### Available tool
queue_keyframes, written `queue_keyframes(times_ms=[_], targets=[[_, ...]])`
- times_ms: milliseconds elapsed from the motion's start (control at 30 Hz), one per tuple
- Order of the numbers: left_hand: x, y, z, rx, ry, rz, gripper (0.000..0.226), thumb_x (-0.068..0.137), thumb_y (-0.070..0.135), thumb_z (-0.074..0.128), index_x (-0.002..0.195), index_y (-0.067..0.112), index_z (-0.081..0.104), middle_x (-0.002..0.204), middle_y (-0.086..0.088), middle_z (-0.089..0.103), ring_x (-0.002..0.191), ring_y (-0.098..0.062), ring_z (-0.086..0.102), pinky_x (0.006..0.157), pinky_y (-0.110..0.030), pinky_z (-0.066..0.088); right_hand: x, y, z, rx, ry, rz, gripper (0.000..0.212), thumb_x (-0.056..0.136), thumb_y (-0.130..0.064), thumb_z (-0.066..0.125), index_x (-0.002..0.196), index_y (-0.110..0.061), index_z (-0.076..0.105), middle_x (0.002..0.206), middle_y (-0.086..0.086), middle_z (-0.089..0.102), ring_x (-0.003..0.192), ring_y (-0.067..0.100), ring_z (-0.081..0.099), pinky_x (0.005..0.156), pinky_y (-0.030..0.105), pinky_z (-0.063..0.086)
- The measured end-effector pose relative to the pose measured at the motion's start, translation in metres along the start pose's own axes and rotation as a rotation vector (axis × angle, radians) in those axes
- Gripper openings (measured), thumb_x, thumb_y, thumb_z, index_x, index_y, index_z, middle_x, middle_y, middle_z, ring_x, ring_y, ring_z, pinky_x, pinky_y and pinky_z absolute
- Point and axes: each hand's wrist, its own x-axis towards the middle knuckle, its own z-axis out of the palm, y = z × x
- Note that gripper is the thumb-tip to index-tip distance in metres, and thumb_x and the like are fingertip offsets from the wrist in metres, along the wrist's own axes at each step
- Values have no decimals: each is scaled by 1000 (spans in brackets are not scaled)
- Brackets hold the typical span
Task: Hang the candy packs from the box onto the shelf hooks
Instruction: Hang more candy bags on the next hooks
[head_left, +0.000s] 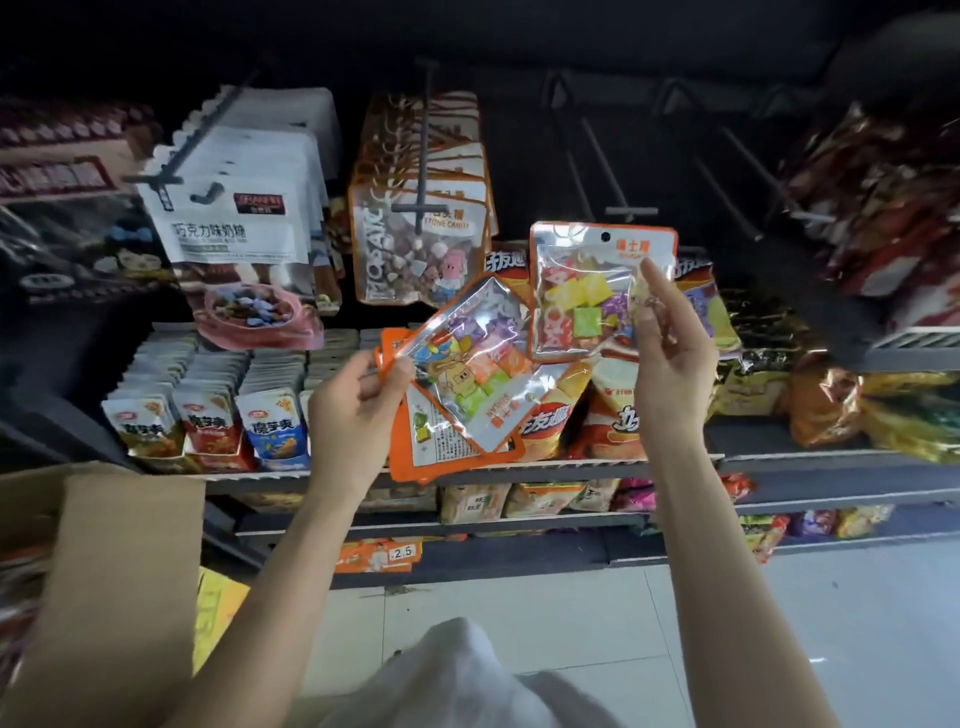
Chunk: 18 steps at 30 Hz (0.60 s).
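My right hand pinches the right edge of one orange-bordered clear candy pack and holds it upright, its hang hole at the top. The pack sits just below an empty black shelf hook. My left hand grips a tilted stack of the same candy packs by their left edge. The cardboard box stands at the lower left; its inside is hidden.
Two loaded hooks hang at the left: white chocolate-candy bags and orange stone-candy packs. More empty hooks stand to the right. Snack bags fill the right shelf. Small packets line the shelf below. The floor is white tile.
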Motion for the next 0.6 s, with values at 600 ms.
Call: queue_keyframes(times_ms=[600], targets=[[12,-15,-11,61,41,9,18,94,20,56,98,4,62,77,3,69,57,-4,65,43,-20,46,82,39,47,-248,-18,58,37,100,-19,48,137,-21,52,129,3,60,118,19,55,102,41,46]])
